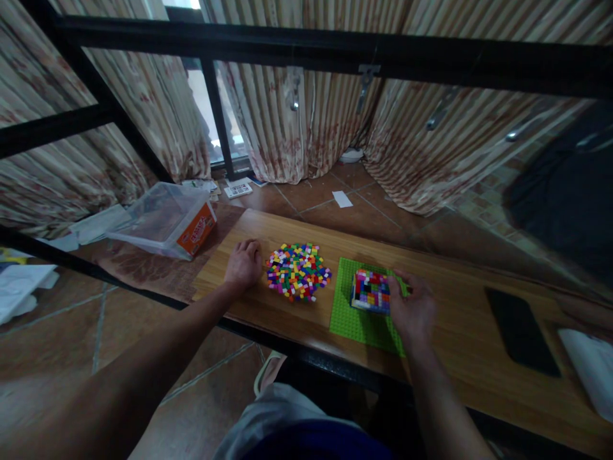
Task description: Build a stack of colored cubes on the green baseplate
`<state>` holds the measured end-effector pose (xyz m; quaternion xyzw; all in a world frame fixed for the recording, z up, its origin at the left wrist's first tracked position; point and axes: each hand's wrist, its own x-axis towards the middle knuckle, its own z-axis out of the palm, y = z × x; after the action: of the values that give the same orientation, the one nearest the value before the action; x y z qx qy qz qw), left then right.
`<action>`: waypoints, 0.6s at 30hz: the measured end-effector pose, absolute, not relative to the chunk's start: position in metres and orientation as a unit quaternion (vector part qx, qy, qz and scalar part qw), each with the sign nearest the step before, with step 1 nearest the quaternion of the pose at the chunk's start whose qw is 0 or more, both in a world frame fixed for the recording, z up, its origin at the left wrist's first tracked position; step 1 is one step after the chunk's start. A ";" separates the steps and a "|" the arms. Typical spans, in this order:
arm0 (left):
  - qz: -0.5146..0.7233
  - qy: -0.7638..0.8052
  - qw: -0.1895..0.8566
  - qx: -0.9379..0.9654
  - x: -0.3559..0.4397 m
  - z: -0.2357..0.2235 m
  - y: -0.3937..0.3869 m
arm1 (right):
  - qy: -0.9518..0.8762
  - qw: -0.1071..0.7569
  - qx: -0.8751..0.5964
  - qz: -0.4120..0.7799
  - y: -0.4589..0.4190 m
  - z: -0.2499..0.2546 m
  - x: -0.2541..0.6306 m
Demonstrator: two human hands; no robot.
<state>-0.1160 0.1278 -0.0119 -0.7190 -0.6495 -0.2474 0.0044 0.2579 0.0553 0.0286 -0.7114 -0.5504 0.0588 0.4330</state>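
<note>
1. Work surface. From my head view, I have a long wood-grain tabletop [460,338] carrying a green studded baseplate [345,319] and, beside it, a roughly round spread of small multicoloured plastic bricks [297,273].

2. Assembled portion. On the baseplate sits a compact, low block of joined multicoloured bricks [371,292]. I judge several layers to be in place. Its upper face shows dark patches; I cannot tell whether these are gaps or black bricks.

3. Unassembled portion. The spread of bricks lies loose and unsorted, colours mixed. I judge joining to be well started, with ample loose stock unused. The final extent cannot be determined.

4. Right hand [416,310]. I have it at the block's right side, thumb against or very near the edge. I cannot confirm a pinch.

5. Left hand [243,263]. It rests on the tabletop just beside the loose bricks, fingers curled. I cannot tell whether they enclose a brick.

6. Container. A clear plastic bin [160,220] with an orange label [197,230] stands beyond the left hand.
</note>
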 end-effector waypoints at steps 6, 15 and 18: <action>-0.242 -0.650 0.012 -0.720 -0.116 -0.013 0.128 | -0.563 0.416 -0.709 0.090 0.073 0.012 0.258; -0.247 -0.649 0.000 -0.720 -0.116 -0.012 0.127 | -0.544 0.422 -0.712 0.137 0.071 0.008 0.254; -0.248 -0.649 -0.001 -0.719 -0.115 -0.012 0.127 | -0.548 0.416 -0.714 0.128 0.070 0.009 0.251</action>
<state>-0.1151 0.1270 -0.0124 -0.7189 -0.6494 -0.2477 -0.0015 0.2512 0.0699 0.0086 -0.7142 -0.5479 0.1276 0.4165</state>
